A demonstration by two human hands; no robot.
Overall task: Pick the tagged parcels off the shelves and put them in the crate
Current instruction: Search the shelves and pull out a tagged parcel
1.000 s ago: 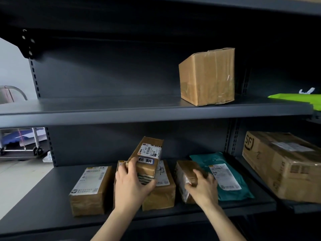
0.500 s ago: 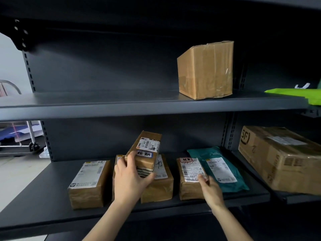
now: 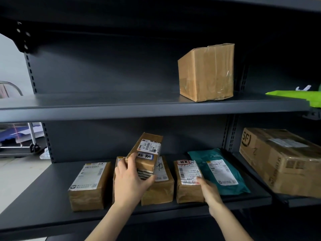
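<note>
Head view: a dark grey metal rack fills the frame. Its upper shelf carries one taped cardboard box, and a bright green sheet lies at the far right.

On the lower shelf, brown parcels stand in a row. The left hand has its fingers grasping a blue-tagged parcel, held tilted above a flat brown parcel. Beside these, to the left, sits a labelled parcel.

The right hand touches the near right corner of a red-tagged parcel. It is too blurred to tell whether its fingers grasp the parcel. Just beside that parcel lies a teal mailer bag.

In the next bay to the right rests a large carton. Past the rack's left edge are a pale wall, a light floor and a wheeled metal trolley.
</note>
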